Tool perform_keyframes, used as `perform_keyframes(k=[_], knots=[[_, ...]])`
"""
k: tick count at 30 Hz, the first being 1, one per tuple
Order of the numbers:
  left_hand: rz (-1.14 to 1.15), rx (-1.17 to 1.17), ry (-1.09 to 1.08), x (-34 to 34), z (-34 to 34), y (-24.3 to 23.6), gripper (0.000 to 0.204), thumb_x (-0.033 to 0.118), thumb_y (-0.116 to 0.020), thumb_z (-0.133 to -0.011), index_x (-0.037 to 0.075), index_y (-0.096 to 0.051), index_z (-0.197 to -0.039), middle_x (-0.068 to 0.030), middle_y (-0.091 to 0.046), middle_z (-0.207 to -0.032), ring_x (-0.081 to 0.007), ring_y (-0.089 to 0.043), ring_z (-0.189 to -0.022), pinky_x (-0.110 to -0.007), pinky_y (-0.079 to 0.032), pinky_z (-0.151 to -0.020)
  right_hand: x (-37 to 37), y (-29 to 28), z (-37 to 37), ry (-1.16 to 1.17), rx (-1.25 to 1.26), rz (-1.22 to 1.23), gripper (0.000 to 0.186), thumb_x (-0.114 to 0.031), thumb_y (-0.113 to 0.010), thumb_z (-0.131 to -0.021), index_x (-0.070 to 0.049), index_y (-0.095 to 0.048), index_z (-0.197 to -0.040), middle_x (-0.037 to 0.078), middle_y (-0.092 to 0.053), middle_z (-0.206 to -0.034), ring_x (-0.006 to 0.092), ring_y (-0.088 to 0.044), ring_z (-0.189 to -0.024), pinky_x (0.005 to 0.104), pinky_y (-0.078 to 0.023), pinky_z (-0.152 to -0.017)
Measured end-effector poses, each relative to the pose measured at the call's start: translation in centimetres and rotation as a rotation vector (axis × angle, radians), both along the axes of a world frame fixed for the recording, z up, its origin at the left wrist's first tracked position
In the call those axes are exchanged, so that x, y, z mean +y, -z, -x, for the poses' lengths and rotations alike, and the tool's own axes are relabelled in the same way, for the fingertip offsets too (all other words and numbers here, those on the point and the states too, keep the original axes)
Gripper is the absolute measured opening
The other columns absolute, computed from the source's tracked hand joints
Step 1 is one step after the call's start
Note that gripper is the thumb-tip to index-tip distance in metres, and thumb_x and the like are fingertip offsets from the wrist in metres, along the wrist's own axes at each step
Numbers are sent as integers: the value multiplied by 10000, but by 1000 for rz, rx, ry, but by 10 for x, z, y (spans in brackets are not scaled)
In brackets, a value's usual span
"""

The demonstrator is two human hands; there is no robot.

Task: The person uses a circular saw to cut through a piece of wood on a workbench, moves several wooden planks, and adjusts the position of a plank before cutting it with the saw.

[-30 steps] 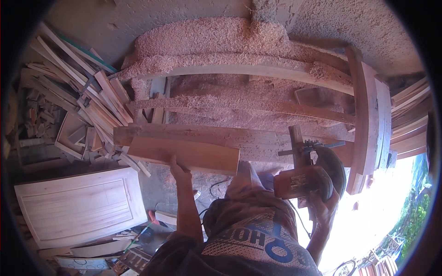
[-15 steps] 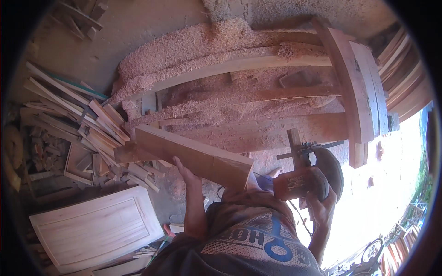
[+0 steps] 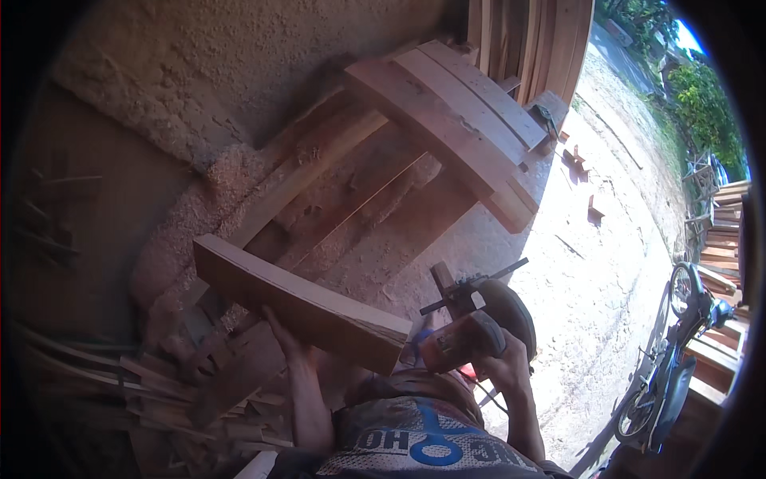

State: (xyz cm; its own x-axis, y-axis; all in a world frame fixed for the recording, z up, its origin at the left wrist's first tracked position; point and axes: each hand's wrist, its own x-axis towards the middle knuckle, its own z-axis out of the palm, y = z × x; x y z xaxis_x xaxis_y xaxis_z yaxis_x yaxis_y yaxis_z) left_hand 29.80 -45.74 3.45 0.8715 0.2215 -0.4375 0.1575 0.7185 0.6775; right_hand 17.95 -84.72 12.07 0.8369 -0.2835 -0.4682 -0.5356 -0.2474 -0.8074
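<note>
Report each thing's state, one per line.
Wooden board: raised, tilted, held by left hand
Power tool: gripped in right hand, off the board; whether running, cannot tell
Motorbike: upright, riderless
Shavings: heaped loosely
Offcuts: jumbled

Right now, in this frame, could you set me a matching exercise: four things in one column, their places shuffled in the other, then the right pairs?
Things
1. board
2. power tool
3. motorbike
4. wood scraps

Places
A. at the right side, by the sunlit ground
B. in the right hand
C. heaped at the lower left
D. in the left hand

Pairs: 1-D, 2-B, 3-A, 4-C
</note>
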Motion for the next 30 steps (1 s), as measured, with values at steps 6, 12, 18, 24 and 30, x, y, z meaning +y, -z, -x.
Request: perform_keyframes(k=[6, 12, 18, 24, 30], knots=[[-151, 66, 155, -37, -38, 52, 873, 609, -533, -1008, 10, -276, -1590, -154, -426, -1557, -297, -444, -1409, -412, -377, -1155, -28, 2, 14, 205, 22, -44, 371, -177, -732, -751, 17, -719, -1068, 94, -722, -809, 157, -698, -729, 337, -558, -667], [-273, -46, 242, -106, -103, 54, 895, 574, -612, -981, -37, -309, -1561, -165, -431, -1550, -286, -467, -1380, -382, -370, -1156, -60, 22, 23, 317, -8, 14, 361, -314, -748, -867, 13, -727, -1018, 73, -712, -792, 134, -655, -726, 345, -534, -694], [-473, -179, 272, -219, -203, 4, 738, 455, -527, -1059, -48, -315, -1555, -176, -410, -1576, -273, -451, -1402, -377, -361, -1176, -107, 40, 38, 423, -20, -12, 326, -286, -751, -867, 20, -735, -980, 38, -702, -773, 120, -650, -731, 335, -531, -685], [-303, -217, 290, -296, -325, 5, 803, 524, -533, -1035, -32, -302, -1566, -168, -400, -1584, -301, -455, -1408, -415, -373, -1181, -148, 58, 56, 447, -153, -153, 296, -35, -654, -766, 12, -679, -1058, 1, -643, -893, 112, -622, -766, 283, -507, -683], [-554, -24, 494, -329, -367, 9, 1015, 697, -550, -949, 40, -172, -1624, -160, -278, -1655, -312, -314, -1504, -480, -292, -1225, -167, 57, 67, 531, -7, -105, 335, -24, -684, -739, 19, -688, -1071, 21, -673, -939, 129, -651, -828, 303, -532, -742]])
